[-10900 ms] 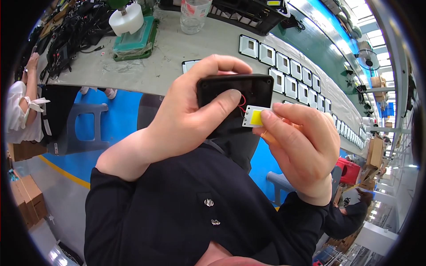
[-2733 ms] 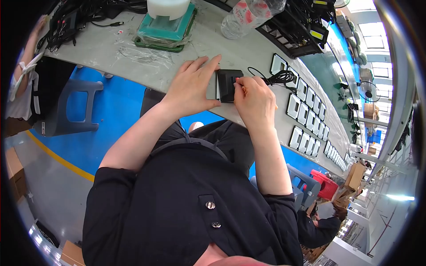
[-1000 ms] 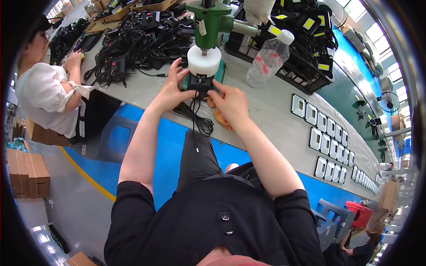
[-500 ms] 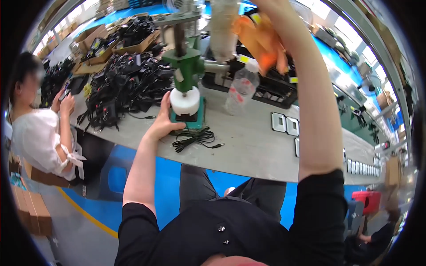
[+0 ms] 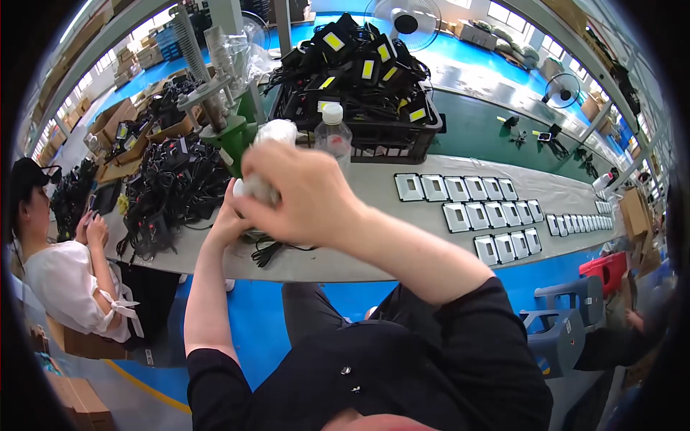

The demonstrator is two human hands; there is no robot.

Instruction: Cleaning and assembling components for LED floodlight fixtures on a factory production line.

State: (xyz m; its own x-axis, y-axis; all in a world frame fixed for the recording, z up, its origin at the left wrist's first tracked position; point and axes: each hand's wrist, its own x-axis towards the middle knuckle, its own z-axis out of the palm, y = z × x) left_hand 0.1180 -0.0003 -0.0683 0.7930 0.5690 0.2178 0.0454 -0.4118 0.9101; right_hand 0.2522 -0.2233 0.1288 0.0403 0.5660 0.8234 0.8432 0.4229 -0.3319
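My right hand (image 5: 305,190), smeared by motion, is curled around a whitish object (image 5: 260,189) in front of the green press (image 5: 231,144). The kind of that object is not clear. Close beside it is my left hand (image 5: 226,221), its fingers partly hidden behind the right one. The press's white round pad (image 5: 277,131) shows just above my right hand. Below both hands a coiled black cable (image 5: 266,251) lies on the grey table (image 5: 359,262). A clear plastic bottle (image 5: 332,136) with a white cap stands upright behind my right wrist.
A black crate (image 5: 392,147) heaped with black lamps stands behind the bottle. Rows of square black-rimmed frames (image 5: 456,188) lie on the right. Tangled black cabled units (image 5: 169,190) cover the left, near a seated person (image 5: 68,280) in a white top. Grey stools (image 5: 553,334) stand at right.
My right hand has come down from high on the right to beside my left hand and now holds the whitish object. The view has swung right, showing the crate and frames more fully.
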